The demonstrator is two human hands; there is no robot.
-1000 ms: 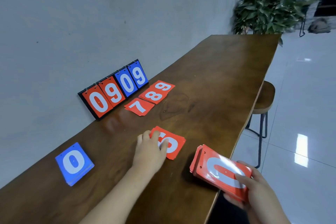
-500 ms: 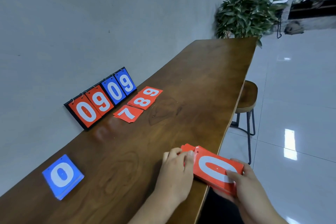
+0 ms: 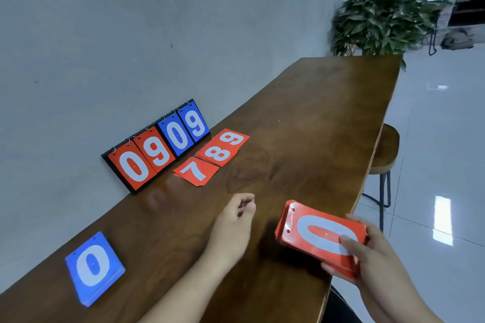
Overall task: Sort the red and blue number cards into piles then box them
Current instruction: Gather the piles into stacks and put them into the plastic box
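My right hand (image 3: pixel 372 262) grips a thick stack of red cards (image 3: pixel 315 233) with a white 0 on top, near the table's right edge. To the left of that stack my left hand (image 3: pixel 233 225) hovers over the wood with fingers loosely curled, holding nothing. A blue pile (image 3: pixel 94 267) topped by a 0 lies at the near left. Farther back lie loose red cards showing 7 (image 3: pixel 195 170), 8 (image 3: pixel 217 153) and 9 (image 3: pixel 232 137).
A black flip scoreboard (image 3: pixel 157 144) reading 0909 in red and blue leans against the grey wall. The long wooden table (image 3: pixel 315 118) runs away from me. A stool (image 3: pixel 385 149) stands beside its right edge, and a potted plant (image 3: pixel 380 13) at its far end.
My left hand slid a red card from the table over to the stack in my right hand, then let go and moved back left. The red 0 stack shifted slightly.
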